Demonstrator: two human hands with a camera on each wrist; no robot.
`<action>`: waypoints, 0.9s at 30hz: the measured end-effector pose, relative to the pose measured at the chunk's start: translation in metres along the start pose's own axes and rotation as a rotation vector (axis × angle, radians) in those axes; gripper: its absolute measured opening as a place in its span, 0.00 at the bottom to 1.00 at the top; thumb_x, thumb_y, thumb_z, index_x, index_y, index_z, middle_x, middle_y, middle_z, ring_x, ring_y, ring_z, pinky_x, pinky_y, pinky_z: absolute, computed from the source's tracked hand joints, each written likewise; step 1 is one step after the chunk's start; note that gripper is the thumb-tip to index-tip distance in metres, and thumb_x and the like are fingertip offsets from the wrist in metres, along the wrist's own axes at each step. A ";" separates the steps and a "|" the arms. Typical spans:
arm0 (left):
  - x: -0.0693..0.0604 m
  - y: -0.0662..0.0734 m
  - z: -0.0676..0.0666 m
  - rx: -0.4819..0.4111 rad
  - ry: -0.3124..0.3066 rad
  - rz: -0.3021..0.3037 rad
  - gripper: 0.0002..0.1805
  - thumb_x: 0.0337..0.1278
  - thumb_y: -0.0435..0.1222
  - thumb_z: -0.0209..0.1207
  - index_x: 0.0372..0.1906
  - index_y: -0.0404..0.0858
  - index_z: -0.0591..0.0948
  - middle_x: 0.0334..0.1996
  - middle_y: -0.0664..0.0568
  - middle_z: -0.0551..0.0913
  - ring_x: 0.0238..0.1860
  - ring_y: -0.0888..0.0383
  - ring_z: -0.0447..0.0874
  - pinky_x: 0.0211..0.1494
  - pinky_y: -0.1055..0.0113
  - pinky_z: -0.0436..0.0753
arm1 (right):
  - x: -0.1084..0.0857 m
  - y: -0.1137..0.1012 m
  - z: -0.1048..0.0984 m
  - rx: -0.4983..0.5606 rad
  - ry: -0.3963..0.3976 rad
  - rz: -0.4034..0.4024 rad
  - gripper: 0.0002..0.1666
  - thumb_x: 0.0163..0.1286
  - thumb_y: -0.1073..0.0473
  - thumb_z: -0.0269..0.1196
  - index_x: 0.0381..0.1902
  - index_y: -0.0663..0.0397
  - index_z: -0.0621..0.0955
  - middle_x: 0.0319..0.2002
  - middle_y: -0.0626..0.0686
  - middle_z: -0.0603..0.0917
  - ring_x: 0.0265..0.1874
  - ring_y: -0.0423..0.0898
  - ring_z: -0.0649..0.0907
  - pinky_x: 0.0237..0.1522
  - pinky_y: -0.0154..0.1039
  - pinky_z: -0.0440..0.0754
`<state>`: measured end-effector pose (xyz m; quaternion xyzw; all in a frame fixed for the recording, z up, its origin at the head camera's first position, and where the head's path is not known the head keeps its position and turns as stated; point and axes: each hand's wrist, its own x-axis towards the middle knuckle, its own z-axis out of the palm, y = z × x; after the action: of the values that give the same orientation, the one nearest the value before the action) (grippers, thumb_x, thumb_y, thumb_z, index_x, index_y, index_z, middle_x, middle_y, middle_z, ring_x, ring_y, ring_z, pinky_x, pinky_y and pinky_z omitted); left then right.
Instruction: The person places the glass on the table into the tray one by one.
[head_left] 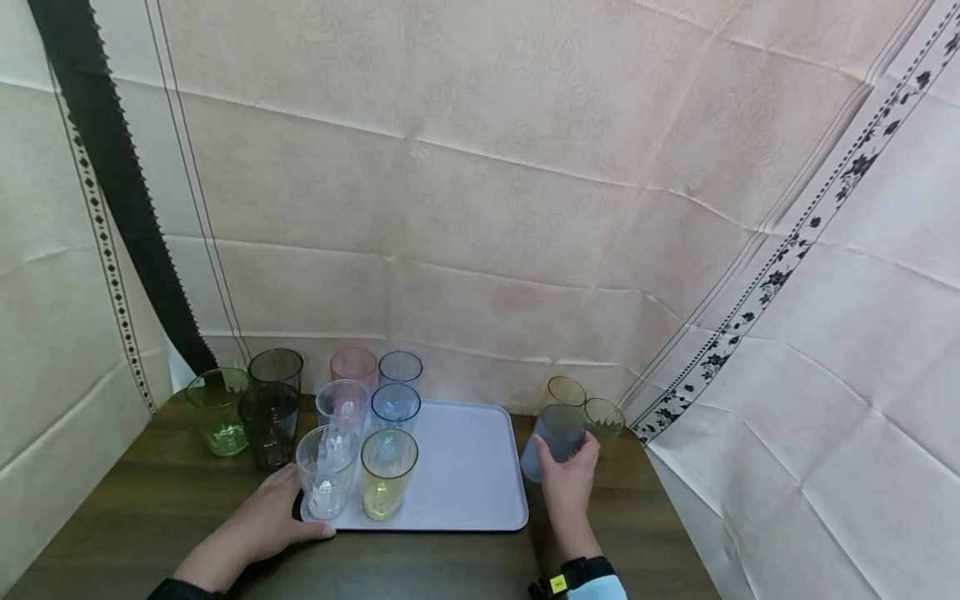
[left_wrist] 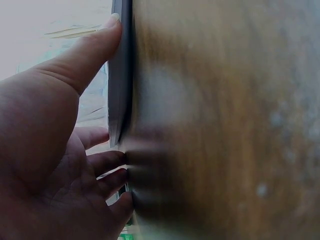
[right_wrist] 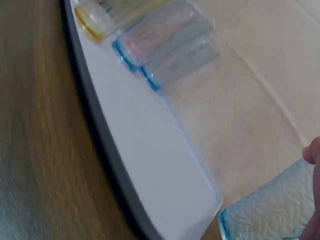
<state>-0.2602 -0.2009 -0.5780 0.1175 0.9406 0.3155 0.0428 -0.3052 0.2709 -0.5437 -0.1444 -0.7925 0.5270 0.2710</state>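
Observation:
At the front left corner of a white tray [head_left: 472, 471] is my left hand [head_left: 270, 512]. Its thumb [left_wrist: 95, 50] lies against the tray's rim; the other fingers are spread loosely near the tabletop. My right hand [head_left: 572, 487] holds a blue-tinted glass [head_left: 561, 425] to the right of the tray, slightly tilted. The right wrist view shows this glass's textured wall and blue end [right_wrist: 270, 212], with only part of the hand. Several glasses stand on the tray's left half: a yellow one [head_left: 387, 479], two blue-rimmed ones [head_left: 395, 408], clear ones [head_left: 327, 475] and a pink one [head_left: 353, 365].
Behind the held glass stand an amber glass [head_left: 566, 390] and a green glass [head_left: 604, 415]. Left of the tray are another green glass [head_left: 219, 417] and two dark glasses [head_left: 270, 429]. Patterned cloth [head_left: 450, 208] hangs behind and beside the wooden table [head_left: 405, 571].

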 end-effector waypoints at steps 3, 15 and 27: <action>0.000 0.000 0.000 -0.002 -0.003 -0.006 0.69 0.50 0.64 0.81 0.83 0.23 0.63 0.80 0.19 0.61 0.79 0.18 0.57 0.75 0.22 0.67 | -0.005 -0.010 0.003 0.021 -0.034 -0.011 0.54 0.72 0.51 0.80 0.80 0.63 0.61 0.75 0.69 0.68 0.78 0.68 0.69 0.79 0.69 0.67; 0.001 0.001 -0.001 -0.009 -0.014 -0.018 0.69 0.50 0.65 0.81 0.83 0.23 0.63 0.80 0.18 0.60 0.79 0.18 0.56 0.75 0.23 0.67 | -0.014 -0.034 0.052 0.011 -0.124 -0.105 0.50 0.68 0.56 0.82 0.76 0.64 0.66 0.72 0.67 0.74 0.76 0.65 0.74 0.78 0.64 0.71; 0.001 -0.002 0.001 -0.009 -0.022 -0.025 0.69 0.51 0.64 0.81 0.84 0.24 0.62 0.80 0.18 0.59 0.79 0.18 0.56 0.74 0.23 0.68 | -0.017 -0.057 0.110 0.068 -0.316 -0.050 0.50 0.71 0.51 0.80 0.80 0.55 0.66 0.77 0.65 0.72 0.79 0.65 0.72 0.77 0.64 0.73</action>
<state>-0.2617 -0.2015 -0.5794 0.1091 0.9401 0.3177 0.0574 -0.3521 0.1561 -0.5293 -0.0305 -0.8104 0.5626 0.1606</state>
